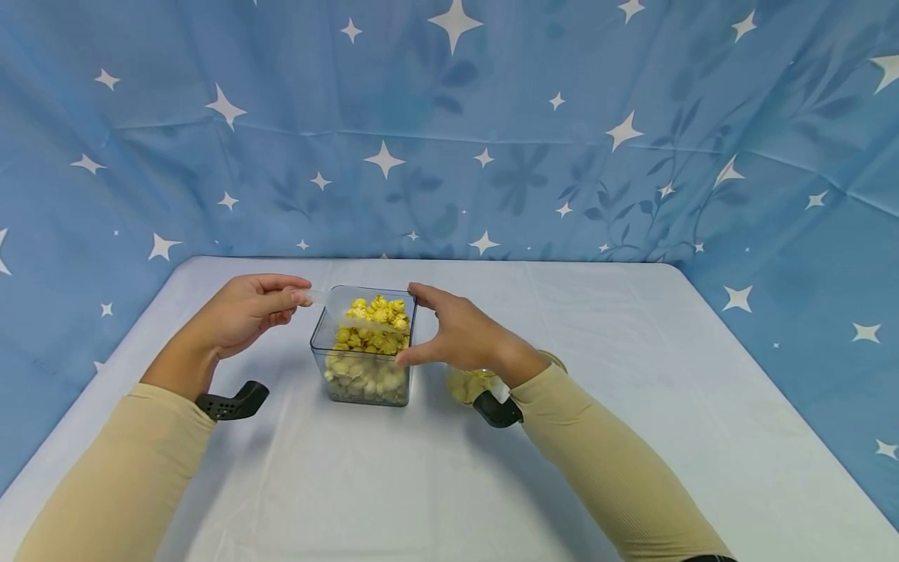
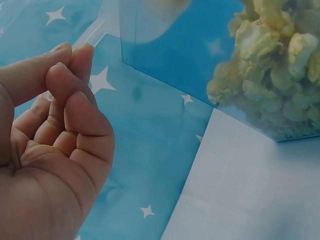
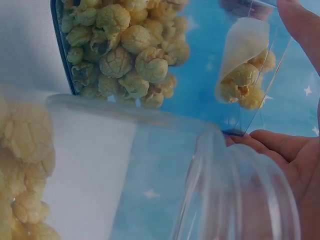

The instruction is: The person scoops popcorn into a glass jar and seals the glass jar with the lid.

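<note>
Just left of centre, a scoop (image 1: 368, 324) is pinched by the left hand (image 1: 246, 316). The popcorn box (image 1: 358, 353) is gripped by the right hand (image 1: 463, 332).

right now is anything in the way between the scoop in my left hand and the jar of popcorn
Yes. The scoop is inside the box, so the box's right side stands between it and the jar. Your right hand, at that side, is in the way too.

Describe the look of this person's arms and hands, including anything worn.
The left sleeve and right sleeve are long and tan. The left wrist device and right wrist device are black and angled. The left hand and right hand are bare, without gloves.
</note>
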`<action>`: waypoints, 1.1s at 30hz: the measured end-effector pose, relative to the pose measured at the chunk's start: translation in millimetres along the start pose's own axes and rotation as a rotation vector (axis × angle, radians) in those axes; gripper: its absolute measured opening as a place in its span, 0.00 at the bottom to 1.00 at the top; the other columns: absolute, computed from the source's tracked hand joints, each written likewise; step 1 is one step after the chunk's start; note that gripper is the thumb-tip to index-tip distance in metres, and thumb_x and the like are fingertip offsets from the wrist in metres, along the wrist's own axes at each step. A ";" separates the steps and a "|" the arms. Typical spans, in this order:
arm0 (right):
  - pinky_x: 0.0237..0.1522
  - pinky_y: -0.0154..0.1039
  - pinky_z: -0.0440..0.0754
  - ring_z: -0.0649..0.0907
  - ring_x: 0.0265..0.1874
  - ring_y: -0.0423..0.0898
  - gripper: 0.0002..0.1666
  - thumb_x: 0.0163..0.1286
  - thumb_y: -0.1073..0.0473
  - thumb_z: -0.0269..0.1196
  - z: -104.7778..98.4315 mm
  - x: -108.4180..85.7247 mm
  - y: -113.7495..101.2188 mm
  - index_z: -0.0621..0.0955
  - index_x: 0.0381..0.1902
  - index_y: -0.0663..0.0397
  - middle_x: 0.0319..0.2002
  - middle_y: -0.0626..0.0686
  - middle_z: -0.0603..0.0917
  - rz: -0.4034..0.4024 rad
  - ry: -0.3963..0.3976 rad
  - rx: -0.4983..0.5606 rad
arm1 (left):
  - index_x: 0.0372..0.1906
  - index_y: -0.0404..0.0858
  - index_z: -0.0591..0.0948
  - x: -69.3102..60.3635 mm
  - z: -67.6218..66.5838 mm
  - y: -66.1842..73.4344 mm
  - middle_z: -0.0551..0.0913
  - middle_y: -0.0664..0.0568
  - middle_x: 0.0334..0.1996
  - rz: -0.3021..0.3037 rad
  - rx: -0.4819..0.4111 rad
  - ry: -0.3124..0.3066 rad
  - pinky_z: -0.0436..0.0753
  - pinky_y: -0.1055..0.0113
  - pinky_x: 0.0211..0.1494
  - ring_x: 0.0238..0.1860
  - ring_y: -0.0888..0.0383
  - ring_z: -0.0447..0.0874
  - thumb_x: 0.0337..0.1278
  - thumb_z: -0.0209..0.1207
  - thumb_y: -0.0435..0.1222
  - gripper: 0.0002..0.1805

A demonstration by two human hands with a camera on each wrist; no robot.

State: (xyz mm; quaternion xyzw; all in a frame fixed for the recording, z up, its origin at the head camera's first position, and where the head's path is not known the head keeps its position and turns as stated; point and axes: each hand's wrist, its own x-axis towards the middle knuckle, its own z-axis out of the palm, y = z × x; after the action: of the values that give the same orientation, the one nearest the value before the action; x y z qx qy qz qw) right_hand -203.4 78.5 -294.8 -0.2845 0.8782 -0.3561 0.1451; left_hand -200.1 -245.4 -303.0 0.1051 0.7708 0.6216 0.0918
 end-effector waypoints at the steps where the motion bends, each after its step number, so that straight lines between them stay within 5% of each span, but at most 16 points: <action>1: 0.70 0.49 0.63 0.62 0.74 0.46 0.64 0.56 0.42 0.77 0.0 0.0 -0.2 0.54 0.80 0.51 0.77 0.50 0.58 0.001 0.000 -0.003 | 0.59 0.33 0.75 -0.3 -0.5 0.3 0.84 0.61 0.39 -0.001 0.001 0.001 0.78 0.71 0.43 0.39 0.62 0.76 0.76 0.54 0.36 0.15; 14: 0.71 0.49 0.62 0.62 0.74 0.46 0.65 0.55 0.39 0.77 -6.7 -8.3 -1.8 0.55 0.80 0.51 0.76 0.48 0.60 -0.034 0.063 -0.035 | 0.47 0.52 0.84 -5.6 -6.1 5.5 0.85 0.57 0.40 0.051 -0.072 -0.004 0.78 0.71 0.40 0.37 0.60 0.76 0.75 0.55 0.35 0.10; 33: 0.66 0.58 0.67 0.69 0.67 0.62 0.60 0.55 0.44 0.78 -27.4 -65.4 34.3 0.60 0.78 0.53 0.75 0.53 0.63 0.039 0.203 -0.046 | 0.46 0.48 0.87 -3.5 3.2 16.4 0.86 0.55 0.39 0.129 -0.206 -0.035 0.77 0.71 0.38 0.35 0.59 0.75 0.73 0.56 0.32 0.11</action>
State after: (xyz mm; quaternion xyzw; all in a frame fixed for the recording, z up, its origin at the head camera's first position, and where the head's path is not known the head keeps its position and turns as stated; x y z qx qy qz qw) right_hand -177.5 152.8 -296.4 -0.2332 0.9017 -0.3598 0.0556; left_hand -195.0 -240.0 -287.6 0.1554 0.6928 0.7001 0.0756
